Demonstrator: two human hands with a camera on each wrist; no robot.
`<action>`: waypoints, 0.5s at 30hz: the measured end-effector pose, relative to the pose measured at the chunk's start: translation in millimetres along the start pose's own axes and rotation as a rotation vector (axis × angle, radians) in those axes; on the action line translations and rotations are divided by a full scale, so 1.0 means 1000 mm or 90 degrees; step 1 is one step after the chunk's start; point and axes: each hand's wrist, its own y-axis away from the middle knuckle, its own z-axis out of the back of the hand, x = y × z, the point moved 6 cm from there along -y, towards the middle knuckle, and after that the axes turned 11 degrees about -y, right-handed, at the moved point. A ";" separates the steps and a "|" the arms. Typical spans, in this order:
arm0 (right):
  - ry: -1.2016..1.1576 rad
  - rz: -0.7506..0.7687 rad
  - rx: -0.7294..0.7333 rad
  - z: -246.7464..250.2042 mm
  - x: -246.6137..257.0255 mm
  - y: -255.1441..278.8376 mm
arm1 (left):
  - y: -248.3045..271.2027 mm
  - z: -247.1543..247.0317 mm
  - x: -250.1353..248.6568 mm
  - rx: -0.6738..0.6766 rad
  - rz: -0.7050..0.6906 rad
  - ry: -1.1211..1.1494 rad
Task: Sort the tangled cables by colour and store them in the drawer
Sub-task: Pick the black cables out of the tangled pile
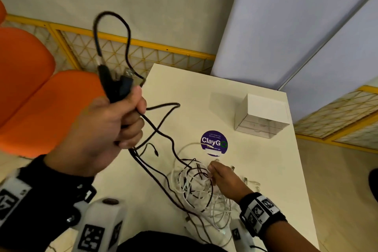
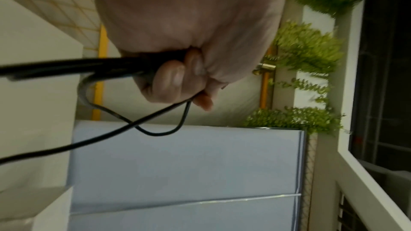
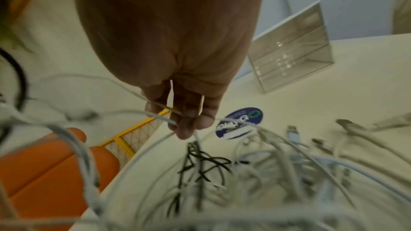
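Left hand (image 1: 102, 127) clenches a bunch of black cables (image 1: 159, 129), raised left of the purple sticker (image 1: 214, 143); their tails run into the tangle (image 1: 196, 186) just below the sticker. Right hand (image 1: 225, 176) pinches a white cable (image 3: 160, 117) there. Drawer box (image 1: 261, 116), shut, sits right of the sticker. Advice: pin the white strands down, draw the black ones out slowly

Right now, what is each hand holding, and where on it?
Left hand grips a bunch of black cables near their plug ends, raised above the table. Right hand pinches a white cable mid-length at the tangle.
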 end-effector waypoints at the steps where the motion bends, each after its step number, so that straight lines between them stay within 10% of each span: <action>1: -0.020 -0.016 -0.007 0.000 -0.008 0.001 | 0.000 0.007 -0.005 -0.008 -0.007 0.007; 9: 0.009 -0.042 -0.159 0.015 -0.046 0.004 | 0.000 0.025 -0.005 -0.021 0.010 0.001; 15: -0.081 0.107 -0.079 0.009 0.077 0.003 | 0.000 -0.004 0.006 0.038 0.021 -0.048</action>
